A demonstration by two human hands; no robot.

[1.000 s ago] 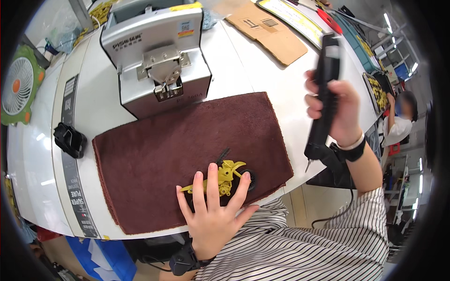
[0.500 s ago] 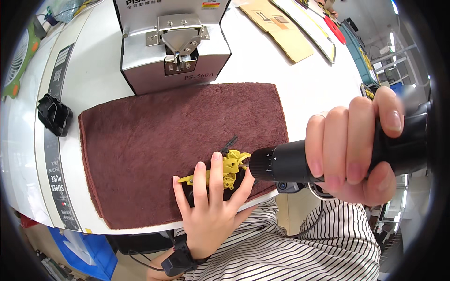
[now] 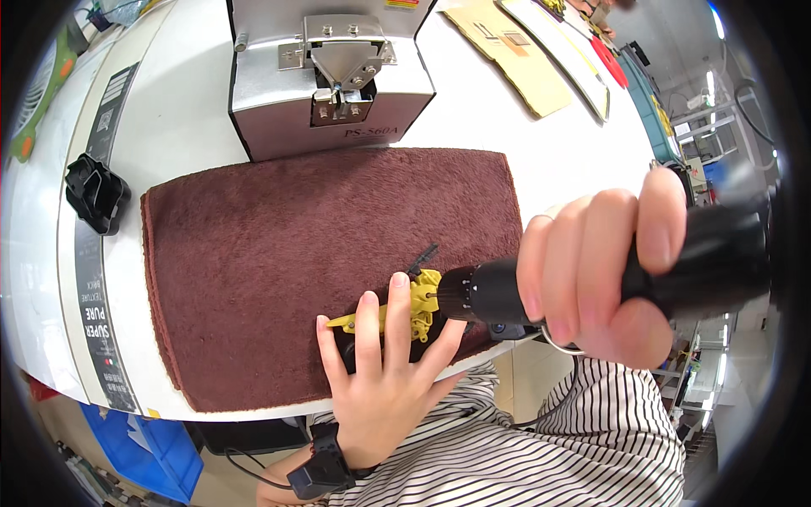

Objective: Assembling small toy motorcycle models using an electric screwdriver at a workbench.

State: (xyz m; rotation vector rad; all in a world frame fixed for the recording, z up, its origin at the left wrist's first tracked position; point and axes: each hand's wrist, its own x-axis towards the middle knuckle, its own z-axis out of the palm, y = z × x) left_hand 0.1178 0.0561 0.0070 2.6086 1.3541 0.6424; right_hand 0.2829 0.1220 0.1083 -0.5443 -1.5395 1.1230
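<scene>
My left hand [image 3: 384, 397] lies over a yellow and black plastic part [image 3: 422, 317] near the towel's front edge, fingers spread across it and gripping it against the cloth. A thin black piece [image 3: 424, 258] sticks out at the part's far side. My right hand [image 3: 591, 270], slightly blurred, is wrapped round a black electric screwdriver [image 3: 494, 291] held almost level. The screwdriver's nose meets the right side of the yellow part, with its bit at a hole there. My left fingers and palm hide much of the black portion.
A brown towel [image 3: 270, 253] covers the front of the white table [image 3: 182, 101]. Beyond it stands a metal screw-feeder machine [image 3: 329, 84]. A black plastic piece [image 3: 97, 194] sits at the left, cardboard [image 3: 515, 63] at the far right. Below the table is a blue bin [image 3: 144, 452].
My right hand has pushed the screwdriver leftward, so its nose is closer against the yellow part. My left hand keeps its hold. The whole view has shifted slightly.
</scene>
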